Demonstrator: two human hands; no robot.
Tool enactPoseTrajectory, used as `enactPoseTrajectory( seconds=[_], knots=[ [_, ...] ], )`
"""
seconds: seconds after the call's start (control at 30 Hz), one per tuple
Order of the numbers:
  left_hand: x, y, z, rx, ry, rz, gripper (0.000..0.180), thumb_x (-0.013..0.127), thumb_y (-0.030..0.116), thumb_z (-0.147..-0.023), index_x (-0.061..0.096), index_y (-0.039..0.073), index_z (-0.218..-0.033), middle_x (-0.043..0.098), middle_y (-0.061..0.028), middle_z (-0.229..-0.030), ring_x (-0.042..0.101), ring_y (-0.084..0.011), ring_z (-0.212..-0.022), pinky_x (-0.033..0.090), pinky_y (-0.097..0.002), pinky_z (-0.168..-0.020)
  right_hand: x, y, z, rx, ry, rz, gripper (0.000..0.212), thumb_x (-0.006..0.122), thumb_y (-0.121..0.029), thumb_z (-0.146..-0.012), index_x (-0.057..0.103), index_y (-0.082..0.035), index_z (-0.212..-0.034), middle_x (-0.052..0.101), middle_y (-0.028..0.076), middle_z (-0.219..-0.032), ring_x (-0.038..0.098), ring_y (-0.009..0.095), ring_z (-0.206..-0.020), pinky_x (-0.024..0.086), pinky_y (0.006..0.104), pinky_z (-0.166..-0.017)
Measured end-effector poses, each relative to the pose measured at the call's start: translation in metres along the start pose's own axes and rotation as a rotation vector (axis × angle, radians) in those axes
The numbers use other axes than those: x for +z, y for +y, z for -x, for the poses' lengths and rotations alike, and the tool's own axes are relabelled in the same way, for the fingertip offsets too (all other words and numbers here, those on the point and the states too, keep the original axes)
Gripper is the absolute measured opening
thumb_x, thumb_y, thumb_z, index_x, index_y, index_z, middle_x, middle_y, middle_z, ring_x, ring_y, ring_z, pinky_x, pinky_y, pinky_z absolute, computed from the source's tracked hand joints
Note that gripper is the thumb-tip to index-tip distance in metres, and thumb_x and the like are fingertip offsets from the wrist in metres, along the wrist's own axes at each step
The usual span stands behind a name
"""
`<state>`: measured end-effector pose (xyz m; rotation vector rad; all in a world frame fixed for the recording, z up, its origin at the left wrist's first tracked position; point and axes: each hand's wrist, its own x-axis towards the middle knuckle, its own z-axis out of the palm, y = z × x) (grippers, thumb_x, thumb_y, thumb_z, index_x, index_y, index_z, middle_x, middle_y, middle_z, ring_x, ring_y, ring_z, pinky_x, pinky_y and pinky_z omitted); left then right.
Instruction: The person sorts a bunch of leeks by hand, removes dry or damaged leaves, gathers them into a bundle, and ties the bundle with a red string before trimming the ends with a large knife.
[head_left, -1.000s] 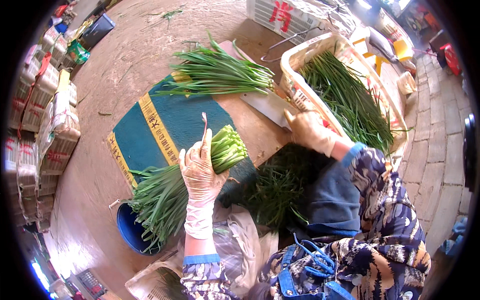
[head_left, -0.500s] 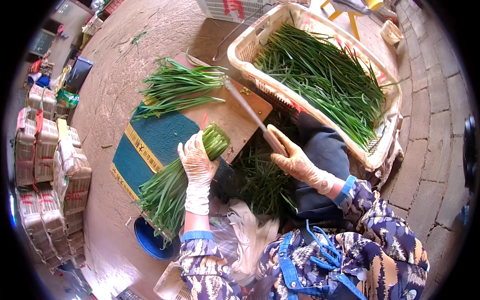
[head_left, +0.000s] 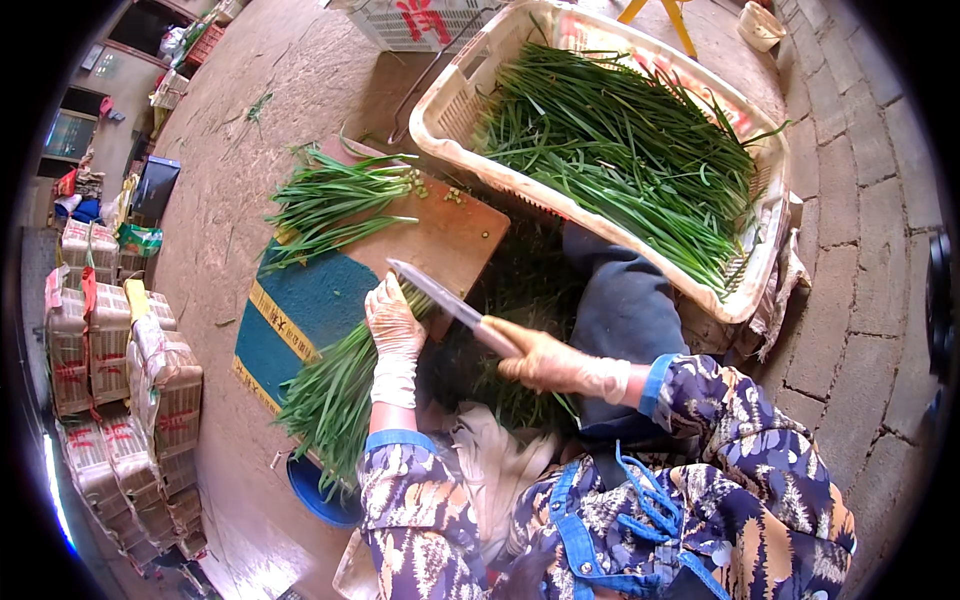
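My left hand (head_left: 393,325), in a pale glove, is closed around a thick bunch of garlic chives (head_left: 335,405). The leaves trail toward me and to the left, past the board's near edge. In my gloved right hand (head_left: 550,362) is a knife (head_left: 437,292) gripped by its handle. Its blade lies across the stem end of the bunch, close to my left fingers, and partly hides the stems. Beneath is a wooden board (head_left: 458,225) partly covered by a teal mat (head_left: 318,285) with yellow strips. A smaller pile of garlic chives (head_left: 340,195) rests at the board's far end.
A white plastic basket (head_left: 738,308) of garlic chives stands at the far right. Loose greens (head_left: 525,285) lie low beside my dark-clothed leg (head_left: 630,310). A blue bucket (head_left: 322,508) sits at the near left. Strapped bundles (head_left: 165,390) are stacked along the left.
My right hand has brought the knife left and toward me, from above the board to across the bunch's stems. My left hand keeps its hold on the chives. The view has shifted slightly.
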<state>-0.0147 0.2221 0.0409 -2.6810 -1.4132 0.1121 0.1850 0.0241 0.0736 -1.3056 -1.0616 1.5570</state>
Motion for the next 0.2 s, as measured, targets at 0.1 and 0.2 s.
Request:
enactPoseTrajectory(
  seconds=[0.1,0.2],
  knots=[
    [-0.016,0.029,-0.024,0.004,-0.023,0.236,0.111,0.086,0.029,-0.06,0.023,-0.005,-0.145,0.045,-0.02,-0.137,0.043,-0.0328,-0.13,0.032,-0.0413,-0.111,-0.023,-0.029,0.013,0.119,0.101,-0.149,0.077,0.061,-0.018,-0.088,0.022,-0.02,-0.154,0.054,0.001,-0.09,0.047,0.008,-0.06,0.045,0.0253,-0.053],
    [-0.031,0.033,-0.028,-0.085,-0.199,0.158,0.128,0.09,0.038,-0.058,0.011,-0.002,-0.151,0.04,-0.0213,-0.143,0.039,-0.0327,-0.134,0.031,-0.0412,-0.112,-0.022,-0.033,0.021,-0.06,0.057,-0.189,0.08,0.062,-0.017,-0.087,0.02,-0.021,-0.155,0.055,0.001,-0.094,0.05,0.009,-0.061,0.047,0.0258,-0.053]
  ],
)
